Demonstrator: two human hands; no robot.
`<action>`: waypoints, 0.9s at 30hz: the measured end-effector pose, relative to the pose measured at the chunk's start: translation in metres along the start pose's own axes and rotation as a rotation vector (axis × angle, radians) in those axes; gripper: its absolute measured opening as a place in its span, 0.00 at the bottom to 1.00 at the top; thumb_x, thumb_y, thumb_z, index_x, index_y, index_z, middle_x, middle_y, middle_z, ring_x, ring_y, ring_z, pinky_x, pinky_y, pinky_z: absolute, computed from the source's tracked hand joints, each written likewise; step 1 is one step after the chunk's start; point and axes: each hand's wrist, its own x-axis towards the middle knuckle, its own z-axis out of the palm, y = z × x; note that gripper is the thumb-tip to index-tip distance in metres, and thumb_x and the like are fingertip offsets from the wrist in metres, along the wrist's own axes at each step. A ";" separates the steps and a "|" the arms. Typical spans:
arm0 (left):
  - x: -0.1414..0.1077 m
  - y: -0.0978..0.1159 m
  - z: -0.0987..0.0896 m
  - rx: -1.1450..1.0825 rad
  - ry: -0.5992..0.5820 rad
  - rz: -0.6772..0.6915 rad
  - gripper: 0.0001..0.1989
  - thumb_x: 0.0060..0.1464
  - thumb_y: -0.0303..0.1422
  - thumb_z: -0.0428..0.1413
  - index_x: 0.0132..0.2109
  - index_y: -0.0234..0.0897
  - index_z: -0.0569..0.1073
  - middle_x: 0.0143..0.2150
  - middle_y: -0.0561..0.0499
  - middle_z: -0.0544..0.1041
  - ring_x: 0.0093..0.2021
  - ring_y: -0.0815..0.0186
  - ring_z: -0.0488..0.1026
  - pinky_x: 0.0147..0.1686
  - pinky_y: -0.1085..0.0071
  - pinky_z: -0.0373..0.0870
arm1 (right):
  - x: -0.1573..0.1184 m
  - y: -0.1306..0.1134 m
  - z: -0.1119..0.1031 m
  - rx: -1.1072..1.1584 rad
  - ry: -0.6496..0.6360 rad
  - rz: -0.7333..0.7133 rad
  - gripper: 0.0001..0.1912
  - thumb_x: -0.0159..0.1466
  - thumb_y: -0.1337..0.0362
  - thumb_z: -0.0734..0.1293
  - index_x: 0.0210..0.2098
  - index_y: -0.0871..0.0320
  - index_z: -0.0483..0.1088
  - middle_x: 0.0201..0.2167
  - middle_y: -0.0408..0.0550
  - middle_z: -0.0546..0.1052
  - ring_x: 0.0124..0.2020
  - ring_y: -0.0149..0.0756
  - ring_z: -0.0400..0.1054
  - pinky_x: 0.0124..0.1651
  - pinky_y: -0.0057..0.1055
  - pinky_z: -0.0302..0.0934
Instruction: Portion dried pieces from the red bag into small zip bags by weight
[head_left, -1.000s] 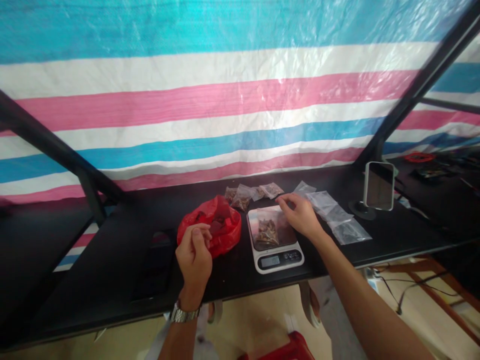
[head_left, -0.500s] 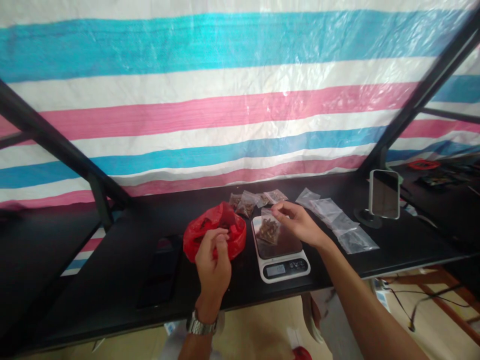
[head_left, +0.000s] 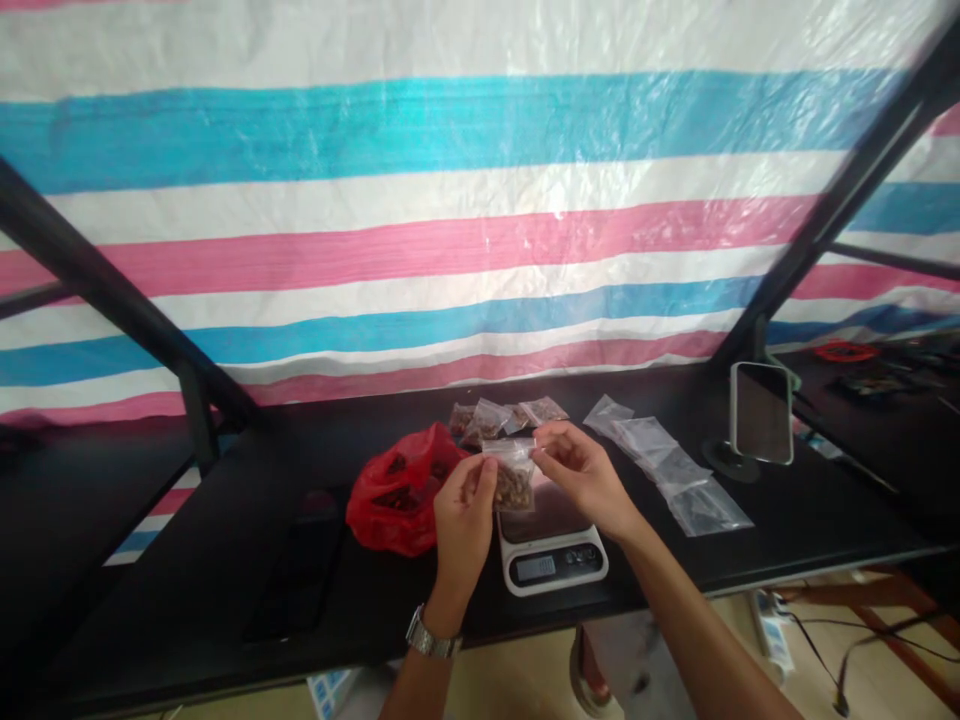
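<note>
A small clear zip bag (head_left: 511, 480) of brown dried pieces hangs above a white digital kitchen scale (head_left: 551, 555). My left hand (head_left: 463, 530), with a metal wristwatch (head_left: 429, 637) on its wrist, pinches the bag's left top corner. My right hand (head_left: 579, 478) pinches its right top edge. Just left of my left hand lies a crumpled red plastic bag (head_left: 397, 495) with dark contents. Several filled small bags (head_left: 487, 420) lie behind the scale, and several empty clear bags (head_left: 664, 465) lie to its right.
The black tabletop (head_left: 225, 530) carries everything here. A phone on a round stand (head_left: 761, 415) stands at the right. Behind hangs a striped tarp (head_left: 450, 250) with black metal frame bars (head_left: 97, 280). Cables lie on the floor at lower right.
The zip bag has risen off the scale pan and now hangs between both hands. My left hand has moved right from the red bag to the zip bag.
</note>
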 end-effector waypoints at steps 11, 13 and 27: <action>-0.006 0.006 0.009 0.121 -0.025 0.184 0.16 0.61 0.45 0.64 0.37 0.36 0.84 0.32 0.46 0.84 0.32 0.63 0.82 0.33 0.73 0.79 | -0.001 0.011 0.008 0.142 0.137 -0.020 0.21 0.60 0.49 0.80 0.44 0.53 0.75 0.31 0.40 0.76 0.29 0.31 0.66 0.34 0.29 0.61; -0.006 0.002 0.009 0.116 -0.051 0.192 0.15 0.62 0.44 0.63 0.37 0.36 0.84 0.33 0.46 0.84 0.32 0.63 0.82 0.33 0.74 0.79 | -0.001 0.011 0.009 0.153 0.158 -0.033 0.20 0.60 0.51 0.80 0.45 0.52 0.74 0.31 0.39 0.75 0.29 0.30 0.65 0.33 0.28 0.60; -0.002 0.004 -0.002 0.125 -0.161 0.194 0.12 0.65 0.40 0.61 0.39 0.37 0.83 0.33 0.49 0.84 0.33 0.64 0.83 0.34 0.75 0.78 | -0.010 0.017 0.033 0.087 0.105 -0.060 0.18 0.64 0.53 0.77 0.48 0.49 0.71 0.36 0.41 0.75 0.31 0.32 0.66 0.35 0.30 0.61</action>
